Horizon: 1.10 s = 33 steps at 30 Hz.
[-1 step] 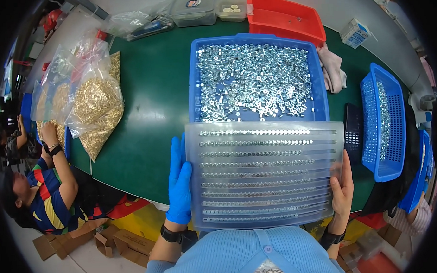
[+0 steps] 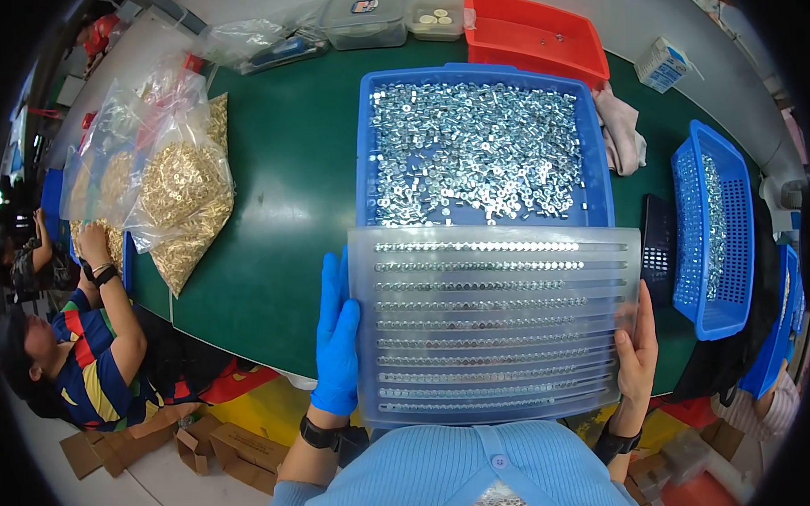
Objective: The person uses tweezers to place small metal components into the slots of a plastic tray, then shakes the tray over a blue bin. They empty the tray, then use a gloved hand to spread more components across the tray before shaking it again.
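A translucent plastic slotted plate [image 2: 497, 347] lies across the near part of a blue tray [image 2: 364, 156]. Small metal nuts sit in several of its parallel grooves, with bare stretches at the right ends. My left hand [image 2: 337, 362], in a blue glove, holds the plate's left edge, its fingers extended along the side. On the opposite edge, my bare right hand [image 2: 639, 356] grips with the thumb on top; its other fingers are partly hidden. Beyond the plate, many loose silvery nuts [image 2: 481, 143] cover the tray floor.
A blue perforated basket [image 2: 748, 241] with metal parts stands right, beside a black tray [image 2: 659, 235]. Behind are a red bin [image 2: 531, 25], lidded box [image 2: 366, 21] and cloth [image 2: 622, 131]. Bags of brass-coloured parts [image 2: 184, 189] lie left, near a seated co-worker [image 2: 96, 344].
The whole view has shifted very slightly. My hands keep their hold on the slotted plate.
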### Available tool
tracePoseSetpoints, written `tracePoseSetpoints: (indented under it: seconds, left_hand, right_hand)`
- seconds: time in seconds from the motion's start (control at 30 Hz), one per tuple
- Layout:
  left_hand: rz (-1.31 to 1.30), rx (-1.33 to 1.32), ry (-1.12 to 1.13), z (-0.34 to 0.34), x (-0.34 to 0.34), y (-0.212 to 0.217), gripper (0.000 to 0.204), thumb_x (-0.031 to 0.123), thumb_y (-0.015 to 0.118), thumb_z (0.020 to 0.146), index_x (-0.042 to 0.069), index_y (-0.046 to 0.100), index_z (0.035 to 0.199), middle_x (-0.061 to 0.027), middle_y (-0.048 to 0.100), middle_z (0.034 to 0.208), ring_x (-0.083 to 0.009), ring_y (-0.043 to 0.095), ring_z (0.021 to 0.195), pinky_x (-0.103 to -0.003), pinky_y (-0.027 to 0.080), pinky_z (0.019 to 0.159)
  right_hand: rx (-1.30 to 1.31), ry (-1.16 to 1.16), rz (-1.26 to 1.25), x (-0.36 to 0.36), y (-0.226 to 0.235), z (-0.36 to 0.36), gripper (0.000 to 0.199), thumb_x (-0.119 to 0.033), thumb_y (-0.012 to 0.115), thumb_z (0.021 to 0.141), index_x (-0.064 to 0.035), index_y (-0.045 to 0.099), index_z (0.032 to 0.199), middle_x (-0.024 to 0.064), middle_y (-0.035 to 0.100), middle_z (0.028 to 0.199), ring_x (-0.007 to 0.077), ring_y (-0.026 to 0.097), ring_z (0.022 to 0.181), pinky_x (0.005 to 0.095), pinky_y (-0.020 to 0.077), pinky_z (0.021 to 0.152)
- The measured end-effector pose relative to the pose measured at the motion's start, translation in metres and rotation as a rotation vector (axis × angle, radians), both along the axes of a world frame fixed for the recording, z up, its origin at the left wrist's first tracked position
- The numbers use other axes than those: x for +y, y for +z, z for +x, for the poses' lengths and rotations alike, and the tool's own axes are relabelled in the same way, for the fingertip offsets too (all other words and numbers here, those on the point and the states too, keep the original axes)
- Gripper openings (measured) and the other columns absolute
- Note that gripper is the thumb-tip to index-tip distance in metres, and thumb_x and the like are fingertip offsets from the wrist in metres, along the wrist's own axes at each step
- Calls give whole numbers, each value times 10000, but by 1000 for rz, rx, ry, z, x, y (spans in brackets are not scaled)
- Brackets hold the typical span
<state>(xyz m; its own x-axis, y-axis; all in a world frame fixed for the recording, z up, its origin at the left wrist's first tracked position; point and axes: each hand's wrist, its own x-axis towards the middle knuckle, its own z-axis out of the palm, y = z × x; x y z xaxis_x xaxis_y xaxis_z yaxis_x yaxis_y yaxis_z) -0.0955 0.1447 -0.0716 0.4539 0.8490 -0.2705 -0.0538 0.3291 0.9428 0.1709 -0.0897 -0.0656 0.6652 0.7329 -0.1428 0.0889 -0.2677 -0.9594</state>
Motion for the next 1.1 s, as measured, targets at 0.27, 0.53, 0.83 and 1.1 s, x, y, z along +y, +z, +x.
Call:
tracePoseSetpoints:
  seconds: [0.27,0.53,0.83,1.1]
  left_hand:
    - [40,-14,-21,-6,2,1,581,121,367,942,56,85,1446,-98,145,1503,-225,169,1371,-343,165,1110]
    - [44,-21,-2,3,-3,4,620,223,412,950,86,73,1451,-119,148,1497,-253,223,1349,-379,210,1098]
    - [29,-56,26,-5,-1,7,585,148,375,943,55,91,1445,-101,128,1505,-236,181,1367,-355,186,1105]
    - [94,15,32,-2,-3,11,607,177,403,944,76,83,1450,-123,147,1497,-249,205,1357,-367,192,1104]
  right_hand:
    - [-20,-13,53,0,0,-2,712,-235,599,866,-13,215,1422,24,489,1028,115,460,932,219,355,849]
    - [-52,-37,92,-1,4,-3,697,-161,597,856,-17,218,1422,31,493,1012,97,457,854,200,370,785]
    - [-5,-38,57,-6,2,-2,713,-197,610,860,2,214,1417,25,493,1021,101,469,886,197,361,806]
    - [-37,-33,119,-9,3,-2,692,-207,596,870,-4,224,1417,26,494,1036,109,465,914,211,353,833]
